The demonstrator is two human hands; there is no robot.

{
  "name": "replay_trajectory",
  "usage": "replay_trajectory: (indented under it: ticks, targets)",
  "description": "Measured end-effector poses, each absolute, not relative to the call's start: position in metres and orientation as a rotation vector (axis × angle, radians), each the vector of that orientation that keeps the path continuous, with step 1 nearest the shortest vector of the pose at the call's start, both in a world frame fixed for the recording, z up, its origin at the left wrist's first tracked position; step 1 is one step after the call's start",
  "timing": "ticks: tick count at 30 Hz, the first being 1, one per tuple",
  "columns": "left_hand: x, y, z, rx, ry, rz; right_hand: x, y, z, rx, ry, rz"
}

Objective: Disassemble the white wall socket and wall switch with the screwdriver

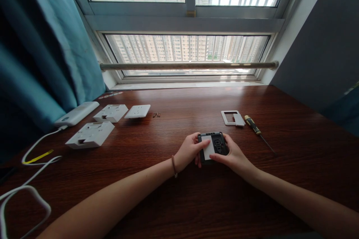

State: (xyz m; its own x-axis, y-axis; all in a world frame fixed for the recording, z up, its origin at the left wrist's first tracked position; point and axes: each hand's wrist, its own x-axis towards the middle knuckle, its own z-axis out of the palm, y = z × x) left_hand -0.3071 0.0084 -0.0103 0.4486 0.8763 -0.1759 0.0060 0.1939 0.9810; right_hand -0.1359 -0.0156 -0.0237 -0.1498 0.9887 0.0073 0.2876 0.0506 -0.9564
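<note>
Between both hands I hold a black wall switch module (220, 144) with a white rocker plate covering its left half; the dark inner works show on the right. My left hand (192, 150) is closed round its left side, thumb lying on the white plate. My right hand (234, 155) grips the right side, its thumb at the plate's lower edge. Beyond the right hand lies a white switch frame (226, 123) with a loose white rocker piece (239, 120) resting on it. A screwdriver (255, 129) with a black and cream handle lies to the right.
At the left are two white mounting boxes (91, 134), a white socket panel (138, 111) and several small screws (156, 114). A white power strip (77, 113) with a looping white cable (30, 186) lies by the blue curtain (64, 52). A window stands behind the wooden table (182, 205).
</note>
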Motion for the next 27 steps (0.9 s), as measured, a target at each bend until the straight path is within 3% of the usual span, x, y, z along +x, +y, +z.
replay_trajectory:
  ticks: [11, 16, 27]
  targets:
    - [-0.308, 0.015, -0.024, 1.287, 1.023, 0.791, -0.131, -0.007, -0.03, -1.299, -1.573, 1.136]
    - [-0.311, 0.016, -0.025, 1.337, 1.097, 0.818, -0.131, -0.006, -0.027, -1.273, -1.434, 1.302]
    - [-0.317, 0.022, -0.015, 1.545, 1.301, 0.643, -0.127, 0.0, -0.026, -1.303, -1.478, 1.295]
